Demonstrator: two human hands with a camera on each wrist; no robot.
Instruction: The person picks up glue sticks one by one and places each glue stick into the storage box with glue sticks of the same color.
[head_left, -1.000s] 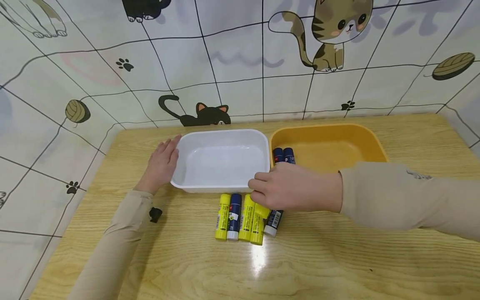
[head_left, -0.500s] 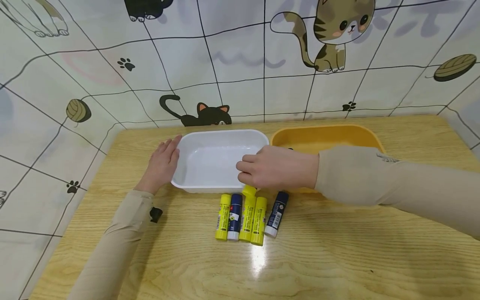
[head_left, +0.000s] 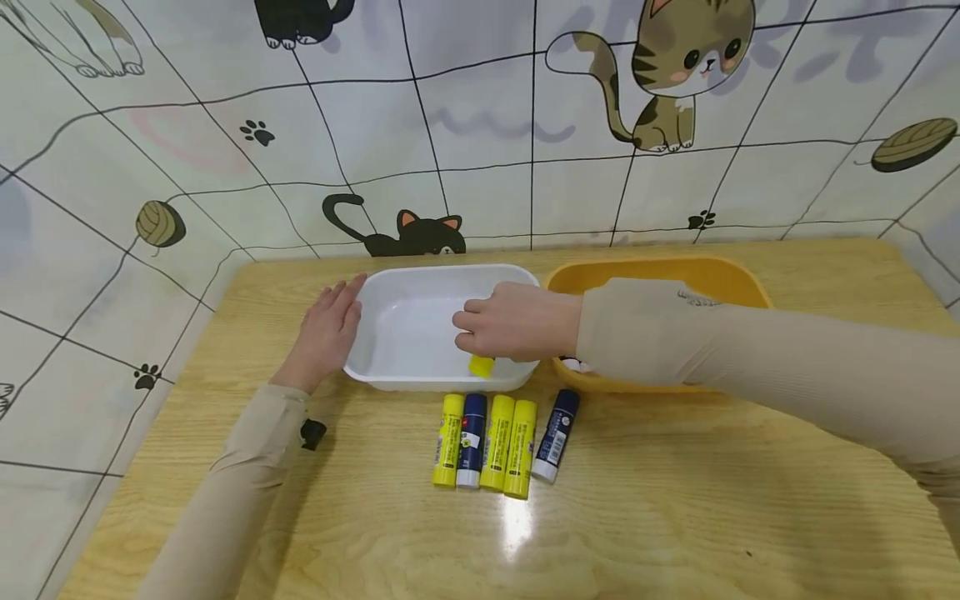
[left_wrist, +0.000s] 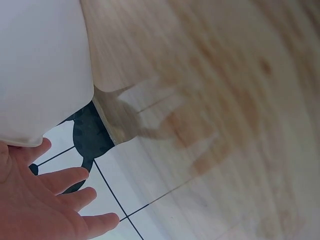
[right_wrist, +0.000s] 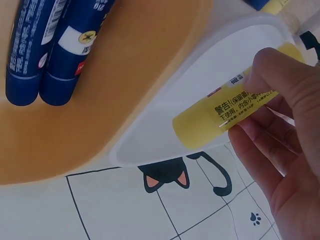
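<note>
"Over the near right part of the white tub (head_left: 408,329), what do you see?"

"I see a right hand (head_left: 517,321); its thumb and fingers pinch a yellow glue stick (right_wrist: 222,106) — in the head view just one end pokes out under the hand; I can't tell if the stick touches the tub's bottom."

"Does the left hand (head_left: 322,333) have one too?"

"No, it holds nothing; its fingers are straight and a bit spread, and it touches the left end of the white tub."

"What lies on the wood table (head_left: 675,483)?"

"Four sticks (head_left: 471,440) lie side by side in front of the white tub — yellow, blue, yellow, yellow; a slanted blue stick (head_left: 556,437) lies just to the right of them; its white end points toward the person."

"And the orange tub (head_left: 656,268)?"

"It sits right beside the white one; two blue sticks (right_wrist: 30,55) lie next to each other in it; the right sleeve (head_left: 645,333) goes across above it; behind both tubs is a wall (head_left: 480,192) with cats on it."
</note>
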